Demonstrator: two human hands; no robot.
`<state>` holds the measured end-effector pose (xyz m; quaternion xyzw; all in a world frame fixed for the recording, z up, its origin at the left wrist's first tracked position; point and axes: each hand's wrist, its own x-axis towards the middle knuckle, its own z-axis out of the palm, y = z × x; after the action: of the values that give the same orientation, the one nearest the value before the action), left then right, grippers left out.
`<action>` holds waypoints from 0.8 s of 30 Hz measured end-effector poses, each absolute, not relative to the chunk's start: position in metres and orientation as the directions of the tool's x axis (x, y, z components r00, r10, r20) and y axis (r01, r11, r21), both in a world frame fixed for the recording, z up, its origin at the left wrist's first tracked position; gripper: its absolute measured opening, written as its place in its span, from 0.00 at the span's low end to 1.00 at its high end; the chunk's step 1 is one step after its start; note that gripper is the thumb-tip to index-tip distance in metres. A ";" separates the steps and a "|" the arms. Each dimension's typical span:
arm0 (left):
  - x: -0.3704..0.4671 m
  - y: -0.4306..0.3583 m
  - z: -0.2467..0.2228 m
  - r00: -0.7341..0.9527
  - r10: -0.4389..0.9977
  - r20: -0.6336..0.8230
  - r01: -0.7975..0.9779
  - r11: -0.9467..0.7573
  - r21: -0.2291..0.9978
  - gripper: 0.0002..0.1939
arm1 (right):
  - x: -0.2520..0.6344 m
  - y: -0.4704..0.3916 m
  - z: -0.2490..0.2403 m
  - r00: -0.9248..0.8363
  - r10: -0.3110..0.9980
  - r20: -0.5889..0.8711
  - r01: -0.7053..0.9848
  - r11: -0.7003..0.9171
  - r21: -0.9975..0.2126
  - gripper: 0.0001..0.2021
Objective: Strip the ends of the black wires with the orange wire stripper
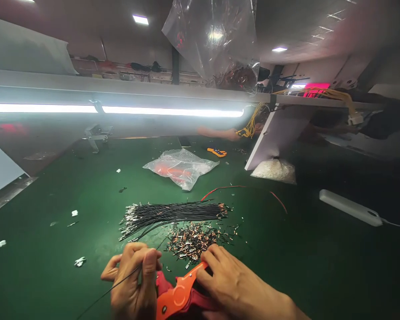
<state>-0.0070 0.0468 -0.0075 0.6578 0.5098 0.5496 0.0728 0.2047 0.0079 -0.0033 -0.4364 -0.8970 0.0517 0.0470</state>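
Note:
At the bottom centre, my left hand (135, 278) is closed with a thin black wire (113, 286) pinched in its fingers. My right hand (231, 278) grips an orange and red hand tool (182, 291), whose head lies close beside my left fingers. Beyond both hands is a heap of short black and copper-coloured wire offcuts (193, 242). Behind that heap lies a bundle of black wires (176, 212), side by side, with silvery ends at the left and copper-coloured ends at the right.
A clear plastic bag with red contents (182, 169) lies mid-table on the green surface (96, 186). Behind it is a yellow tool (216, 152). A white power strip (350, 207) is at the right. Another person's arm (220, 133) reaches near yellow wires (251, 124).

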 end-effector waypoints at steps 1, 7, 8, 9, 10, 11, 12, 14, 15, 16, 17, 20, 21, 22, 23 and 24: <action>-0.009 0.047 -0.004 -0.144 0.723 0.676 0.582 -0.491 0.649 0.16 | 0.209 0.007 0.001 -0.591 0.805 0.053 0.789 0.591 -0.171 0.21; -0.011 0.045 0.008 -0.198 0.683 0.703 0.530 -0.529 0.663 0.16 | 0.249 0.017 0.019 -0.371 0.928 0.047 0.627 0.287 -0.724 0.02; -0.009 0.044 0.008 -0.183 0.700 0.691 0.511 -0.533 0.675 0.16 | 0.254 0.019 0.018 -0.336 0.942 0.008 0.526 0.195 -0.828 0.03; -0.007 0.042 0.007 -0.171 0.714 0.679 0.491 -0.536 0.687 0.16 | 0.256 0.021 0.016 -0.306 0.951 -0.031 0.402 0.100 -0.910 0.05; -0.005 0.041 0.007 -0.167 0.726 0.667 0.470 -0.536 0.701 0.16 | 0.255 0.021 0.012 -0.301 0.951 -0.065 0.244 0.010 -0.970 0.06; -0.002 0.039 0.007 -0.173 0.740 0.650 0.449 -0.529 0.721 0.16 | 0.253 0.021 0.007 -0.308 0.948 -0.075 0.075 -0.054 -0.996 0.07; 0.000 0.038 0.008 -0.187 0.754 0.629 0.427 -0.514 0.744 0.16 | 0.250 0.020 0.002 -0.323 0.944 -0.068 -0.092 -0.103 -0.990 0.10; 0.003 0.035 0.012 -0.236 0.784 0.575 0.386 -0.467 0.795 0.17 | 0.239 0.016 -0.008 -0.338 0.940 -0.049 -0.328 -0.166 -0.930 0.10; 0.004 0.033 0.013 -0.260 0.797 0.545 0.373 -0.438 0.818 0.18 | 0.233 0.015 -0.011 -0.335 0.941 -0.037 -0.393 -0.176 -0.903 0.10; 0.005 0.032 0.015 -0.279 0.807 0.521 0.366 -0.412 0.834 0.18 | 0.228 0.013 -0.014 -0.336 0.942 -0.028 -0.442 -0.184 -0.878 0.10; 0.006 0.031 0.016 -0.292 0.812 0.505 0.366 -0.393 0.844 0.19 | 0.223 0.012 -0.015 -0.344 0.939 -0.020 -0.475 -0.193 -0.859 0.13; 0.008 0.029 0.017 -0.283 0.817 0.503 0.376 -0.388 0.842 0.21 | 0.213 0.009 -0.015 -0.395 0.919 0.007 -0.537 -0.225 -0.813 0.23; 0.008 0.029 0.017 -0.273 0.818 0.506 0.379 -0.392 0.838 0.21 | 0.211 0.009 -0.015 -0.413 0.910 0.017 -0.549 -0.234 -0.802 0.25; 0.008 0.029 0.016 -0.265 0.823 0.502 0.381 -0.389 0.839 0.22 | 0.209 0.008 -0.017 -0.431 0.902 0.027 -0.560 -0.243 -0.792 0.26; 0.008 0.028 0.015 -0.263 0.831 0.490 0.384 -0.376 0.843 0.22 | 0.207 0.007 -0.019 -0.449 0.893 0.029 -0.566 -0.259 -0.783 0.25; 0.007 0.028 0.014 -0.266 0.841 0.470 0.388 -0.353 0.851 0.23 | 0.206 0.006 -0.023 -0.481 0.877 0.013 -0.557 -0.294 -0.777 0.24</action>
<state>0.0075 0.0284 0.0145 0.5743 0.5353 0.5887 0.1924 0.2059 0.0062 -0.0230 -0.2139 -0.3732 0.7754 0.4622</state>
